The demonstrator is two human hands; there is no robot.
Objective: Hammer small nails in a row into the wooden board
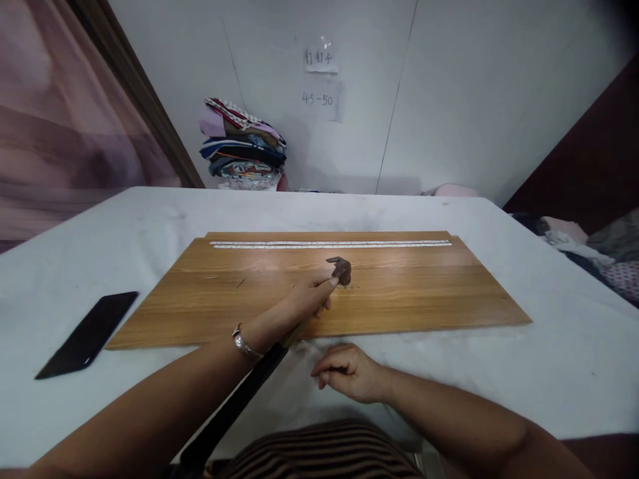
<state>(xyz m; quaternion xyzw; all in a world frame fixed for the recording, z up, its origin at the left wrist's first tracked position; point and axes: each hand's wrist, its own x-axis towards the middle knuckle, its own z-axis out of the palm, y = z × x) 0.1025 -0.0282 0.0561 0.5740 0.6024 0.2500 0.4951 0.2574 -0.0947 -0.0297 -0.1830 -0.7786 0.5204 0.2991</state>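
My left grip [314, 297] is clasping the dark metal, black-handled claw hammer [342, 269] just behind its head, over the brown wood-grain board [424, 293]. The handle [244, 392] is running beneath my forearm [170, 392]; snagging there could be twisting the head, scarring the board. My right grip [355, 374] is curling on the near side; whether it is holding anything, I cannot tell.

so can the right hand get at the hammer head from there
Probably yes: nothing seems to stand between the right hand and the hammer head, though the left hand grips just below it.
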